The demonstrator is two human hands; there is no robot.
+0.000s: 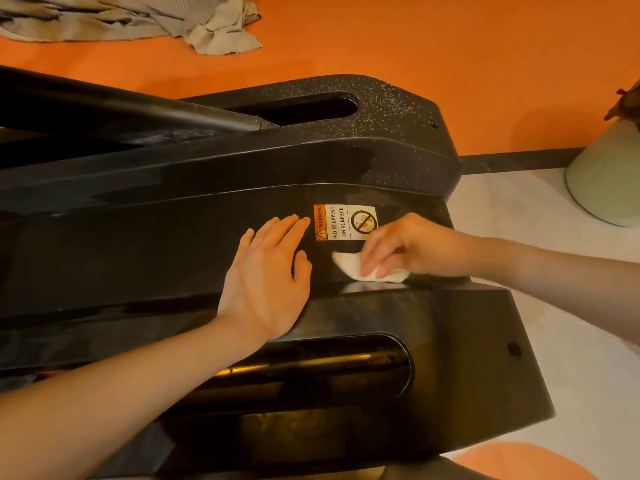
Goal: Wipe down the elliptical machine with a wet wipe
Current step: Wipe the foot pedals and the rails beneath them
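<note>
We see the black elliptical machine (173, 237) filling the middle of the frame, its glossy housing running from the left edge toward the right. Near the centre a sticker (345, 222) reads "WARNING" on an orange strip and "NO STEPPING ON SURFACE", with a crossed-out footprint symbol beside the words. Our left hand (268, 271) lies flat on the housing just left of the sticker, fingers straight and together, holding nothing. Our right hand (405, 244) comes in from the right, its fingers curled down onto a white wet wipe (349, 268), pressing it against the housing just below the sticker. In the upper left of the frame a crumpled beige cloth (138, 19) lies on the orange floor (450, 46). At the right edge stands a pale green rounded object (609, 181) on a whitish surface (519, 216).
</note>
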